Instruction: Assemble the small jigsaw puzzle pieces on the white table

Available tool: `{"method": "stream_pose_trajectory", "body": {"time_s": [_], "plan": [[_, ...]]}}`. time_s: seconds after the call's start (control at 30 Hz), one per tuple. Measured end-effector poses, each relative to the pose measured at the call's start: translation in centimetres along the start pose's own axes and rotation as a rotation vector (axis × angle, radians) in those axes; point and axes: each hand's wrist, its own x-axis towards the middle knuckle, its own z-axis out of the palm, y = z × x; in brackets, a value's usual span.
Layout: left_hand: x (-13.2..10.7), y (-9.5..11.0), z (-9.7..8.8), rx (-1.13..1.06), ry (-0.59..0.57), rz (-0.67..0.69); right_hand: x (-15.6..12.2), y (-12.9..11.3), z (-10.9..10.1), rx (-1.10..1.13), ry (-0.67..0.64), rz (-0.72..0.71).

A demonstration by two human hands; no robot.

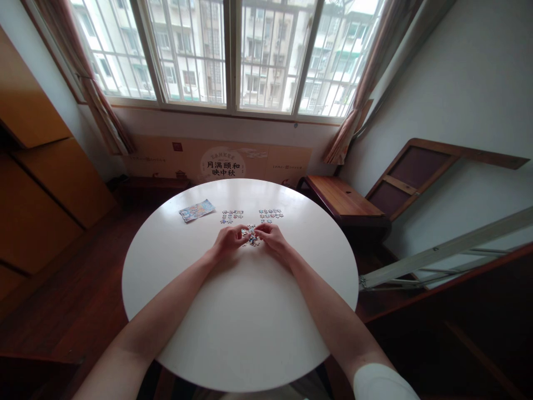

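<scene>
On the round white table (233, 328) a small cluster of joined puzzle pieces (251, 238) lies between my two hands. My left hand (228, 239) has its fingers curled and pinched on the cluster's left side. My right hand (270, 236) pinches its right side in the same way. Just beyond my hands lie two small groups of loose puzzle pieces, the left group (232, 216) and the right group (270, 214). A colourful printed card (197, 210) lies flat further left on the table.
A low wooden bench (341, 200) stands right of the table, with a wooden frame (410, 178) leaning on the wall. Wooden cabinets (45, 189) fill the left. A printed cardboard panel (220, 161) leans below the barred window (229, 53). A metal frame (441, 255) lies at right.
</scene>
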Motion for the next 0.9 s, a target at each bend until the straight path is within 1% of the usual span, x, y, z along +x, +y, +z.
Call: {"method": "stream_pose_trajectory", "body": {"time_s": [0.63, 0.9], "plan": [[0.11, -0.51, 0.28, -0.023, -0.024, 0.014, 0.25, 0.65, -0.18, -0.026, -0.026, -0.011], [0.15, -0.57, 0.42, -0.023, -0.027, 0.01, 0.03, 0.14, -0.09, -0.052, -0.024, -0.021]]}}
